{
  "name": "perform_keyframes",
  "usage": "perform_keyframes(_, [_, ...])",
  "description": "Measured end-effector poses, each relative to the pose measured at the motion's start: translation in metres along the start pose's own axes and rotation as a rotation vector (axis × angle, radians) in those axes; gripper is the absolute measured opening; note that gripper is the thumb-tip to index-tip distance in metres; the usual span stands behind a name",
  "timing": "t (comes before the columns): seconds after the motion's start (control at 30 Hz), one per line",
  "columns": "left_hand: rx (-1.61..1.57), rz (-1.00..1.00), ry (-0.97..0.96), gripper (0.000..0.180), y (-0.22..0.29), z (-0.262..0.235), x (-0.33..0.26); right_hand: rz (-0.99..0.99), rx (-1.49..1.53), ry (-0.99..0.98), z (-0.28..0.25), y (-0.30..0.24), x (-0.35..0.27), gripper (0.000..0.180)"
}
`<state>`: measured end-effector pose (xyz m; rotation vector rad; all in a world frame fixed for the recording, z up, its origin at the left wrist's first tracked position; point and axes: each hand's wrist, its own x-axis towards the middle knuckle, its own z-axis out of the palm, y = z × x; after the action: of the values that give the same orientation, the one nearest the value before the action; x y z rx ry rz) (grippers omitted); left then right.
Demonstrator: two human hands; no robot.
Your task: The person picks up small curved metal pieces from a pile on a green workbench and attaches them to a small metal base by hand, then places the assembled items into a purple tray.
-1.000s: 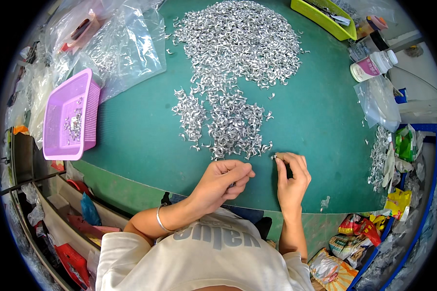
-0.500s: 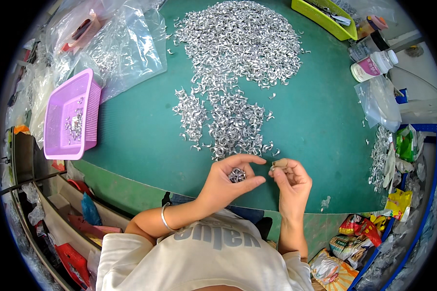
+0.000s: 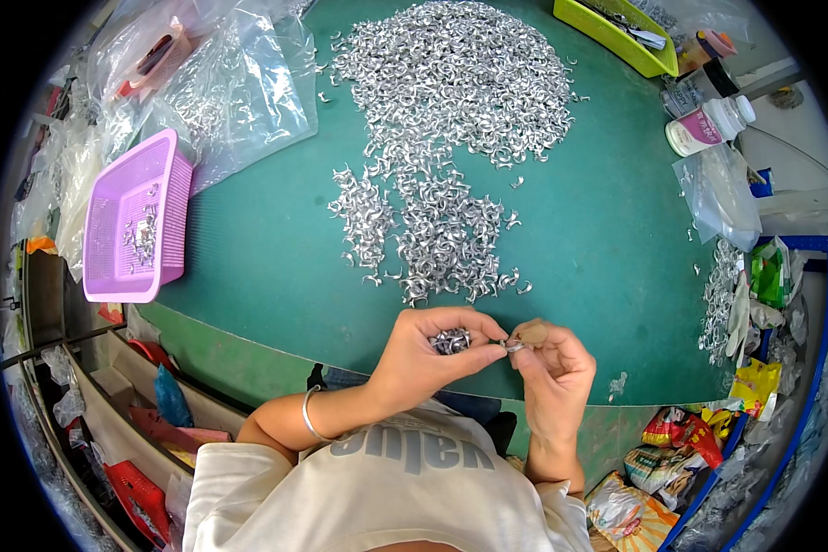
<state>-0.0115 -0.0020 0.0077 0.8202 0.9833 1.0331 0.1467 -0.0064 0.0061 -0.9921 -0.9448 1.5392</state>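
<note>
Lower centre of the frame, the left hand (image 3: 412, 364) curls its grip around a clutch of pieces (image 3: 451, 341); the right hand (image 3: 558, 373) has its grip pinched on one piece (image 3: 515, 347). Likely light, stiff, slippery: best nipped mid-curve.

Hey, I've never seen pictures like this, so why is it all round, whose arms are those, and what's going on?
There's no machine: a person works with two bare hands. A wide fisheye camera on their head looks down, giving the round, bent view. On the green table lies a big heap of small curved silvery pieces; a purple basket sits at the left edge. The left hand cups a little cluster of similar pieces. Its fingertips meet those of the right hand at a single piece.
</note>
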Motion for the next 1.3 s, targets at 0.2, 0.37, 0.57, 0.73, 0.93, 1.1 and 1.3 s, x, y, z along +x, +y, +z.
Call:
perform_keyframes(0.2, [-0.039,-0.008,-0.035,0.011,0.0030,-0.0002,-0.0018,0.084,0.198,0.013,0.0012,-0.0005,-0.0030,0.015])
perform_keyframes(0.37, [-0.014,0.011,-0.047,0.010,0.0043,-0.0010,-0.0025,0.080,0.229,0.015,0.0037,-0.0012,-0.0041,0.015])
perform_keyframes(0.57, [-0.027,0.024,-0.020,0.008,0.0056,0.0016,-0.0035,0.051,0.228,-0.001,0.0046,-0.0004,-0.0049,0.015])
perform_keyframes(0.73, [-0.073,-0.019,-0.019,0.008,0.0044,0.0013,-0.0027,0.044,0.212,0.005,0.0039,0.0019,-0.0049,0.014])
perform_keyframes(0.93, [-0.061,-0.039,-0.056,0.011,0.0067,-0.0018,-0.0037,0.002,0.171,0.008,0.0054,0.0013,-0.0062,0.014])
perform_keyframes(1.1, [-0.035,0.002,-0.067,0.011,0.0060,-0.0028,-0.0043,-0.029,0.139,0.003,0.0063,0.0004,-0.0072,0.015])
perform_keyframes(1.3, [-0.036,-0.013,-0.077,0.011,0.0084,-0.0029,-0.0049,-0.081,0.043,0.003,0.0070,-0.0031,-0.0087,0.016])
